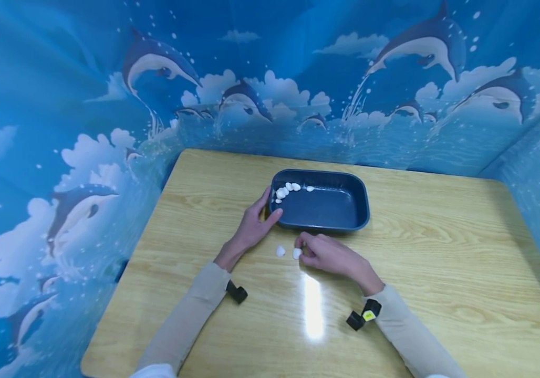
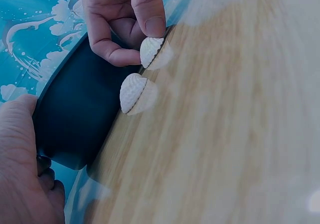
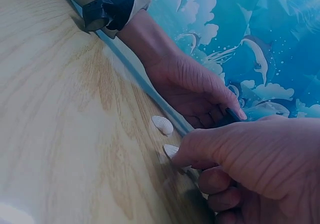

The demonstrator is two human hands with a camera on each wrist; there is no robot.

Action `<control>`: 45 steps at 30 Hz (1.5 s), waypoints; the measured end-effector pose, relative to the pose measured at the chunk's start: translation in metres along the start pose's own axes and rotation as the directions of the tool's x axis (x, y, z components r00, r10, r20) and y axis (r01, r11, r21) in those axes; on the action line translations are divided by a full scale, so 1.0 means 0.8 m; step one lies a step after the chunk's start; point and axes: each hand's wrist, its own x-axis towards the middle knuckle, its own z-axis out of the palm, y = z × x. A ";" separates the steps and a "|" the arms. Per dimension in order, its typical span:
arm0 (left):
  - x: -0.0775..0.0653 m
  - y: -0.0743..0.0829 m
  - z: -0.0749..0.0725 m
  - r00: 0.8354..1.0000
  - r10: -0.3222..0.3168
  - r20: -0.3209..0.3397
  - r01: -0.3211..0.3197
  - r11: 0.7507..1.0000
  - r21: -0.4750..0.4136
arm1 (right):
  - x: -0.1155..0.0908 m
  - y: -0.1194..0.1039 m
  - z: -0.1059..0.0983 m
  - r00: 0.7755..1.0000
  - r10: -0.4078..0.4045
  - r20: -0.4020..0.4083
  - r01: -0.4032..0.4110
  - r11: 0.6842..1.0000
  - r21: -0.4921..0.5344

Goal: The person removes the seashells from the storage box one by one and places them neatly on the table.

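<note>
A dark blue rectangular basin (image 1: 326, 209) stands on the table, with several white seashells (image 1: 281, 193) gathered at its left end. My left hand (image 1: 252, 226) grips the basin's left end, thumb at the rim and fingers against the outside wall. In front of the basin, my right hand (image 1: 332, 256) pinches a ribbed white seashell (image 2: 150, 52) between thumb and index finger, low at the tabletop. A second white seashell (image 2: 133, 92) lies on the table just left of it, apart from both hands. The right wrist view shows the pinched shell partly hidden behind the thumb.
The light wood table (image 1: 440, 252) carries the basin near its back edge. Behind and beside the table hangs a blue curtain (image 1: 270, 52) printed with dolphins and clouds. A bright light reflection lies on the wood in front of the right hand.
</note>
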 end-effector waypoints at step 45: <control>-0.001 0.003 -0.001 1.000 -0.018 0.014 0.018 1.000 0.003 | 0.058 0.007 -0.087 0.984 0.035 -0.174 -0.042 0.998 -0.039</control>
